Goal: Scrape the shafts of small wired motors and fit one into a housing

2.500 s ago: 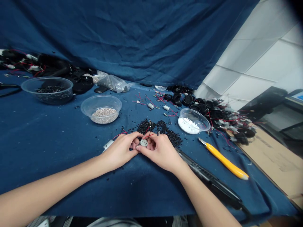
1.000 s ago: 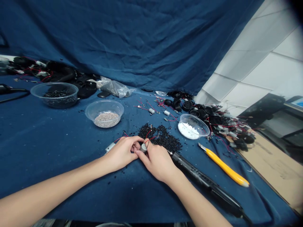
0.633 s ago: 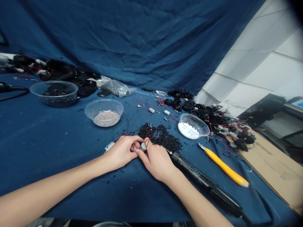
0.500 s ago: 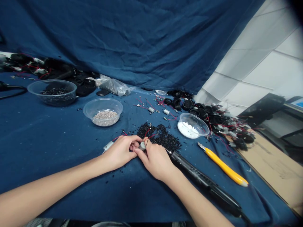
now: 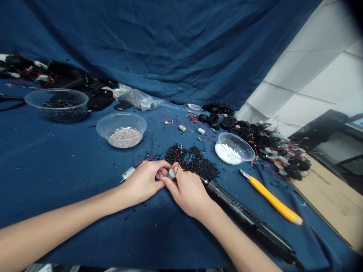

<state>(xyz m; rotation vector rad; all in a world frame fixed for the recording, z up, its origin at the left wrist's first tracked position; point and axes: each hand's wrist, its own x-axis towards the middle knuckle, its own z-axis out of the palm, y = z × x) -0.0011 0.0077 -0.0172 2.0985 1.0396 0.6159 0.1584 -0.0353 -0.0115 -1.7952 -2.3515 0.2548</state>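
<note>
My hands meet low in the middle of the view, around a small silver cylindrical motor (image 5: pixel 171 173) with thin red and dark wires at its end. My left hand (image 5: pixel 143 179) has its curled fingers against the motor, and my right hand (image 5: pixel 187 192) pinches it from the other side. Most of the motor's body is hidden by my fingers. A second small silver motor (image 5: pixel 128 173) with a red wire lies just beyond my left hand. A heap of black plastic pellets (image 5: pixel 193 162) sits just past my fingertips.
A black soldering iron (image 5: pixel 244 215) lies by my right forearm, and a yellow utility knife (image 5: pixel 272 200) lies beyond it. Clear bowls hold silver beads (image 5: pixel 121 130), white granules (image 5: pixel 234 148) and black pellets (image 5: pixel 56 105). Wired black parts (image 5: pixel 255 136) crowd the blue cloth's far right.
My hands have drawn closer around the motor, and my right fingers now cover more of it. The view has shifted slightly, so the table items sit a little differently.
</note>
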